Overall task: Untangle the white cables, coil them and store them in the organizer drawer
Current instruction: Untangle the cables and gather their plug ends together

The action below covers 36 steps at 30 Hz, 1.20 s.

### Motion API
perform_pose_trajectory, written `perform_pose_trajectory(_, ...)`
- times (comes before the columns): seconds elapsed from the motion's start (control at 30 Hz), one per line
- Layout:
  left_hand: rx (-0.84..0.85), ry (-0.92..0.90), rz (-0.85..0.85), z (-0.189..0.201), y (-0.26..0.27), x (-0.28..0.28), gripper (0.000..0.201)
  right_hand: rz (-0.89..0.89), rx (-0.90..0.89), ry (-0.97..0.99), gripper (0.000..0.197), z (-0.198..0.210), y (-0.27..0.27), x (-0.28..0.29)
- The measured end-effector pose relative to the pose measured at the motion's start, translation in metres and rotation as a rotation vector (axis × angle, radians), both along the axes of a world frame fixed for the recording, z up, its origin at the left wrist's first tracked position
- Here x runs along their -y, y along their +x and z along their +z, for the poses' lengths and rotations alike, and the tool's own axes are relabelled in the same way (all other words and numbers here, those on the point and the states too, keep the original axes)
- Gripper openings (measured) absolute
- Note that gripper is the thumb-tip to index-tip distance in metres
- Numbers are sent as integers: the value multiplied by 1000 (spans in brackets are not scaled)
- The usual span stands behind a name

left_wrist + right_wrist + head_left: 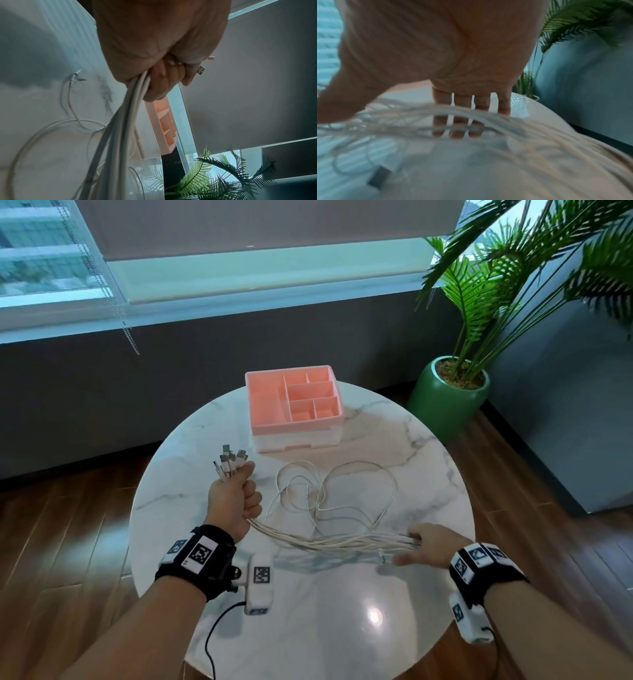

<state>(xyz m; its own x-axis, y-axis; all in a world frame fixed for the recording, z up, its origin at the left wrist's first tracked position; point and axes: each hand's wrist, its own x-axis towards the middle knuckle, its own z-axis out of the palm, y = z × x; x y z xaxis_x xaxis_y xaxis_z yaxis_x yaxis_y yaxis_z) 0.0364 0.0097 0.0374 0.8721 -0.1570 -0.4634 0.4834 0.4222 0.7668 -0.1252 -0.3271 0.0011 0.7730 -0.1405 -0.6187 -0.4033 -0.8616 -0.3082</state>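
Surface: round marble surface point(342, 611) by a window.
Organizer: pink organizer point(294, 402) at the far side.
Cables: white cables point(342, 501) loop loosely mid-surface, strands bundled nearer.
Left hand: left hand point(234, 501) fisted around the plug ends.
Right hand: right hand point(431, 546) fingers straight, apart, seemingly combing the blurred strands.

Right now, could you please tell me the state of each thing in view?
left hand: gripping the plug ends of the white cables.
right hand: open, fingers straight against the cables.
white cables: bundled between the hands, rest looped loose on table.
organizer: top compartments empty, drawer closed.
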Motion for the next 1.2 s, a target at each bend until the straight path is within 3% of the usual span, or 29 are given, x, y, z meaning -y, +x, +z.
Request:
perform_pose_trajectory(0.17, -1, 5, 7, -2, -2, -1, 34, -154, 361, 59, 38, 16, 49, -32)
perform_pose_trajectory(0.27, 11, 5, -7, 2, -3, -1, 32, -153, 257, 101, 32, -2, 68, -54)
perform_pose_trajectory(0.37, 21, -3, -25, 6, -6, -2, 35, -263, 142, 221, 18, -8, 81, -74)
perform_pose_trajectory(0.43, 29, -9, -29, 7, -7, -3, 35, -396, 207, 359, 22, 1, 93, -82)
perform_pose_trajectory(0.53, 36, -23, -23, 7, -7, -4, 34, -490, 471, 509, 25, 31, 113, -85)
perform_pose_trajectory(0.67, 43, -55, -11, 9, -8, -3, 33, -431, 792, 522, 20, 83, 132, -90)
perform_pose_trajectory(0.77, 51, -96, 1, 10, -8, -2, 35, -421, 917, 622, 23, 111, 137, -100)
perform_pose_trajectory(0.9, 52, -110, 30, 13, -10, 2, 38, -358, 861, 803, 26, 120, 123, -132)
perform_pose_trajectory(1.03, 73, -83, 25, 16, -13, 5, 36, -149, 700, 794, 37, 92, 110, -163)
perform_pose_trajectory(1.2, 77, -13, -18, 17, -14, 6, 34, -34, 693, 776, 40, 73, 101, -189)
